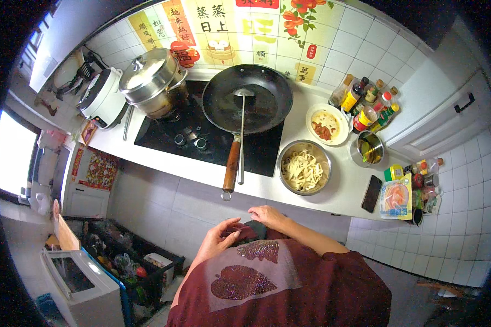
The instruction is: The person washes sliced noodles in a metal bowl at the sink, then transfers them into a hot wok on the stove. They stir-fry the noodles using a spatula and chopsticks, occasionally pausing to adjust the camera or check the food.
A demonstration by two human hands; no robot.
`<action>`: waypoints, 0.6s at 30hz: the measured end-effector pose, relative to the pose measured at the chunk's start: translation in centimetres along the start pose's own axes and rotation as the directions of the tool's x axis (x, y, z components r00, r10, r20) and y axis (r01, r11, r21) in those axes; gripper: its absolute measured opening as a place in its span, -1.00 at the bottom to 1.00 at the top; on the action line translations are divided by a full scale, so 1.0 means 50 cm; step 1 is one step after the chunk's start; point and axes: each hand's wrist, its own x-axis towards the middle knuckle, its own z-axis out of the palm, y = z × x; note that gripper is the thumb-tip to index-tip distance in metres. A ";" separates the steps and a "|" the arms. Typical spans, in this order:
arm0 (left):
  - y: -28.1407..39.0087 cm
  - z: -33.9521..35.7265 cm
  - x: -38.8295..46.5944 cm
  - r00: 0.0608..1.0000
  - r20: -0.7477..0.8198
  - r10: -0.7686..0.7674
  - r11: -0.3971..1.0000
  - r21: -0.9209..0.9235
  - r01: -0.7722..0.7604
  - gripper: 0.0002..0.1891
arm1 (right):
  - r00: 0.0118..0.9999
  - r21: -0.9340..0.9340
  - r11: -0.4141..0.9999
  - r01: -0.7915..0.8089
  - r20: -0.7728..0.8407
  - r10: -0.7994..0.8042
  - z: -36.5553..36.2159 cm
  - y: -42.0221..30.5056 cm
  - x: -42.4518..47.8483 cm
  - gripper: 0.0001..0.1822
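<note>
My left hand [219, 236] is held in front of my body, fingers apart, with nothing in it. My right hand [269, 216] hangs just beside it, fingers loosely bent and empty. Both are below the counter's front edge. Before me a black wok [221, 104] rests on the glass cooktop [155, 133], its wooden handle [232, 165] pointing towards me. A long metal wok spatula [242, 139] leans inside it, its shaft lying alongside that handle. Right of the wok is a steel bowl [330, 169] of pale strips [303, 169], perhaps tofu skin or noodles.
A steel steamer pot [153, 83] stands on the left burner, beside a white rice cooker [104, 98]. On the right are a plate [341, 137] with reddish food, a steel oil pot [368, 149], several sauce bottles [356, 96], a phone [371, 194] and a food packet [396, 198].
</note>
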 end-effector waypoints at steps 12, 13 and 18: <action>0.006 -0.005 -0.003 1.000 -0.022 0.014 0.999 -0.036 -0.015 -0.66 | 0.999 -0.039 0.999 0.033 -0.008 -0.033 -0.009 -0.006 0.011 -0.72; 0.005 -0.005 -0.002 1.000 -0.017 0.014 0.999 -0.036 -0.015 -0.65 | 0.999 -0.042 0.998 0.050 -0.020 -0.051 -0.006 0.000 0.011 -0.72; -0.003 -0.006 0.003 0.998 0.000 0.064 0.997 -0.033 -0.064 -0.65 | 1.000 -0.048 0.999 0.024 -0.011 -0.025 -0.004 0.005 0.010 -0.72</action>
